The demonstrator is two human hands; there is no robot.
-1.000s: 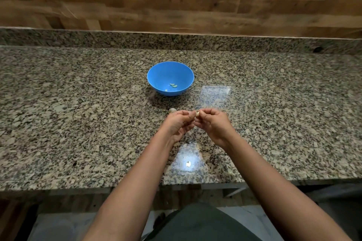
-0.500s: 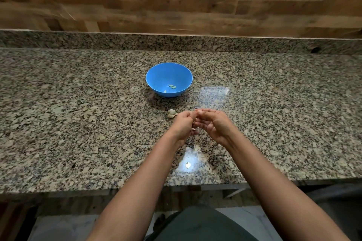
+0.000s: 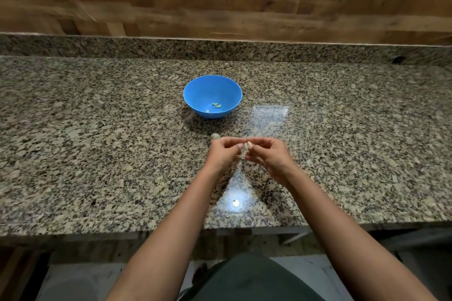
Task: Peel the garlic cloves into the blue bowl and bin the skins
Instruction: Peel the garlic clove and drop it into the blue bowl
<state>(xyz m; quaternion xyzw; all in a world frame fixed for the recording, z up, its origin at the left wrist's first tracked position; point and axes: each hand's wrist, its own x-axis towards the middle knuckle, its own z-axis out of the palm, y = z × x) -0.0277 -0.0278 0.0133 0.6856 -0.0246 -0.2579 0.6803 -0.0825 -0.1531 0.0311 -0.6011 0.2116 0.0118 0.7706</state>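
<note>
A blue bowl (image 3: 200, 90) stands on the granite counter with a few peeled garlic cloves (image 3: 216, 105) at its bottom. In front of it my left hand (image 3: 223, 153) and my right hand (image 3: 266, 154) meet over the counter. Between their fingertips they pinch a small pale garlic clove (image 3: 249, 144) with its skin partly loose. Just behind my left hand, part of a garlic bulb (image 3: 215, 136) lies on the counter, mostly hidden by my fingers.
The granite counter (image 3: 97, 142) runs the full width, with a raised granite ledge and a wooden wall behind. Its front edge crosses below my forearms. A pale round container (image 3: 66, 288) sits on the floor at lower left.
Both hands stayed together in front of the bowl, working the clove; my right-hand fingers have shifted slightly. The garlic bulb behind my left hand shows less than half a second ago.
</note>
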